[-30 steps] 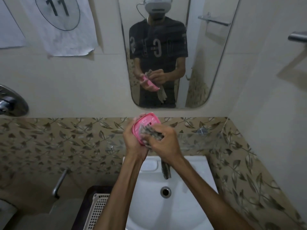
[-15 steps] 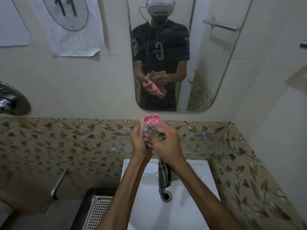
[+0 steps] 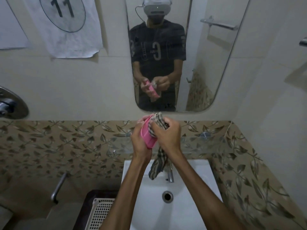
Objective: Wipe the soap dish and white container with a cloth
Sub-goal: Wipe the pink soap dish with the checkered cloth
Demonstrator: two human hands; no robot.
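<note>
Just one soap dish [image 3: 148, 136], one cloth [image 3: 158, 124]

Wall mirror [image 3: 207, 63], leaf-patterned tiles [image 3: 66, 143], white sink [image 3: 186, 205]

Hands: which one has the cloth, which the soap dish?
The right hand grips the checked cloth; the left hand holds the pink soap dish over the sink.

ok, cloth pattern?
Beige checked with dark stripes; the cloth shows best in the head view, against the pink soap dish.
</note>
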